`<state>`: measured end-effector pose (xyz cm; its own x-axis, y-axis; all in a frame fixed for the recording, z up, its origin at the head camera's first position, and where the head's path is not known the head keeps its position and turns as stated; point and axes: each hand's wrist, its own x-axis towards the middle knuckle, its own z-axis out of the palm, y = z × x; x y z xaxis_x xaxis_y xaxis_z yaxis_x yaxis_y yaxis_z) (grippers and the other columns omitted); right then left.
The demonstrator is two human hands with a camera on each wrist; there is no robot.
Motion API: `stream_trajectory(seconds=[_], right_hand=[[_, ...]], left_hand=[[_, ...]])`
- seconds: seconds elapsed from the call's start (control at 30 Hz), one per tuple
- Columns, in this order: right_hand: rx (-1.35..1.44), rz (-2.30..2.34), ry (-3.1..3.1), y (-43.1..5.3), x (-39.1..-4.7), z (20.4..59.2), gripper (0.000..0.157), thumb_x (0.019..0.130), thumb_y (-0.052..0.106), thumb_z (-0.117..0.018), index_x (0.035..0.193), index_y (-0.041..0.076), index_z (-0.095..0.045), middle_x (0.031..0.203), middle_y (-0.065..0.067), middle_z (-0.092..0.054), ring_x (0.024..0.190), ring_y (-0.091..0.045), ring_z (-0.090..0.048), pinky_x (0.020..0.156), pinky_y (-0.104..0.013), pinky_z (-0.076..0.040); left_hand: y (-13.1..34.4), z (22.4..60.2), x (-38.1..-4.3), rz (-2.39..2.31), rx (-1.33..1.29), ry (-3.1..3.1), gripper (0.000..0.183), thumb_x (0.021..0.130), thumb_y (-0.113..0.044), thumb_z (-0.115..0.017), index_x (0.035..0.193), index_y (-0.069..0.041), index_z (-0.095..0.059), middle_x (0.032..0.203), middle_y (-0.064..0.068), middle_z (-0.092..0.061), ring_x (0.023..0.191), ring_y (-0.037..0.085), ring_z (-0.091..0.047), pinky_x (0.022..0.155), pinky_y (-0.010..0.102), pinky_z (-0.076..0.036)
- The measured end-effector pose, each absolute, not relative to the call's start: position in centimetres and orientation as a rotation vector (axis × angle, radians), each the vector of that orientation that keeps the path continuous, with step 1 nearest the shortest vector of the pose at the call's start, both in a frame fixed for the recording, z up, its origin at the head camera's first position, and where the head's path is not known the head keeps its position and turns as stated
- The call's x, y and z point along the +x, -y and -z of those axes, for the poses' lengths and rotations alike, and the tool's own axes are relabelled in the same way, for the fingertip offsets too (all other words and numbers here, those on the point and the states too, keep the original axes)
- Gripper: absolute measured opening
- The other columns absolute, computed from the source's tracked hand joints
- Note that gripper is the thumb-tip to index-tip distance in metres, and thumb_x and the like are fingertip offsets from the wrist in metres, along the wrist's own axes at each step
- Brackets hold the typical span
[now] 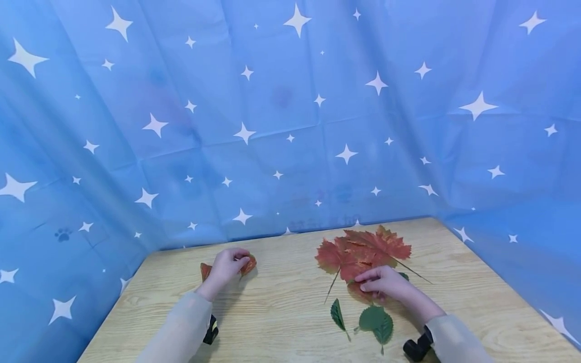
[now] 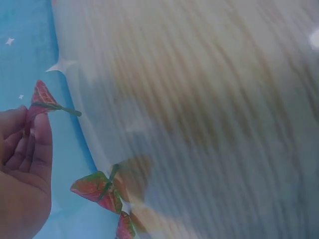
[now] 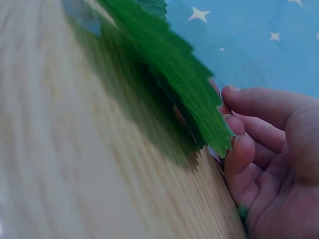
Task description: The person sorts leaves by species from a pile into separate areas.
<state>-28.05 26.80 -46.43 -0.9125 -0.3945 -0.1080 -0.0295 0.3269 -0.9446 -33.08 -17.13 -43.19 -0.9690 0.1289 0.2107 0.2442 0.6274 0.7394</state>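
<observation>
My left hand (image 1: 224, 269) is at the back left of the table, pinching a small orange-red leaf (image 1: 248, 264) between thumb and fingers; its green stem shows in the left wrist view. Beside that hand lie more red-green leaves (image 2: 98, 189). My right hand (image 1: 388, 284) is at the near edge of a pile of red maple leaves (image 1: 372, 247). Its thumb and fingertips pinch a reddish leaf (image 1: 356, 291), partly covered by the hand. In the right wrist view a serrated green leaf (image 3: 174, 64) hides part of the fingertips.
In front of the right hand lie several green leaves (image 1: 337, 315), two of them overlapping (image 1: 372, 317). Long stems (image 1: 332, 287) stick out from the maple leaves. The wooden table (image 1: 272, 312) ends at a blue curtain (image 1: 281, 161) with white stars.
</observation>
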Motion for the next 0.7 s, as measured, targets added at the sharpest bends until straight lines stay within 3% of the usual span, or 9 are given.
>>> stream_trajectory(seconds=[0.23, 0.4, 0.53, 0.7], right_hand=[[-0.388, 1.613, -2.283, -26.9, -28.0, 46.4, 0.036, 0.091, 0.013, -0.067, 0.122, -0.006, -0.064, 0.067, -0.002, -0.059, 0.053, -0.012, -0.048, 0.046, -0.024, -0.038], [-0.369, 1.611, -2.294, -26.9, -28.1, 46.8, 0.036, 0.091, 0.014, -0.068, 0.121, -0.004, -0.065, 0.067, -0.003, -0.060, 0.053, -0.012, -0.048, 0.046, -0.024, -0.038], [-0.374, 1.612, -2.297, -26.8, -28.3, 46.8, 0.036, 0.090, 0.015, -0.069, 0.121, -0.004, -0.066, 0.068, -0.002, -0.061, 0.053, -0.012, -0.048, 0.046, -0.024, -0.037], [-0.389, 1.620, -2.296, -26.8, -28.2, 46.8, 0.036, 0.090, 0.014, -0.069, 0.120, -0.006, -0.065, 0.067, -0.002, -0.060, 0.053, -0.012, -0.048, 0.045, -0.024, -0.038]], left_hand=[[17.2, 44.2, -33.7, 0.934, -0.390, 2.782, 0.017, 0.091, -0.005, -0.066, 0.105, 0.002, -0.073, 0.105, 0.013, -0.070, 0.099, 0.029, -0.064, 0.082, 0.043, -0.052], [17.0, 44.6, -33.9, 0.828, -0.428, 2.814, 0.017, 0.091, -0.002, -0.064, 0.106, 0.003, -0.073, 0.109, 0.017, -0.068, 0.104, 0.035, -0.062, 0.086, 0.048, -0.050], [17.0, 44.7, -34.2, 0.763, -0.434, 2.824, 0.015, 0.091, 0.001, -0.062, 0.096, -0.003, -0.076, 0.101, 0.012, -0.070, 0.097, 0.031, -0.064, 0.083, 0.046, -0.051], [16.8, 44.5, -34.3, 0.714, -0.454, 2.865, 0.023, 0.090, 0.003, -0.058, 0.080, -0.008, -0.076, 0.083, 0.003, -0.068, 0.075, 0.019, -0.059, 0.075, 0.040, -0.049]])
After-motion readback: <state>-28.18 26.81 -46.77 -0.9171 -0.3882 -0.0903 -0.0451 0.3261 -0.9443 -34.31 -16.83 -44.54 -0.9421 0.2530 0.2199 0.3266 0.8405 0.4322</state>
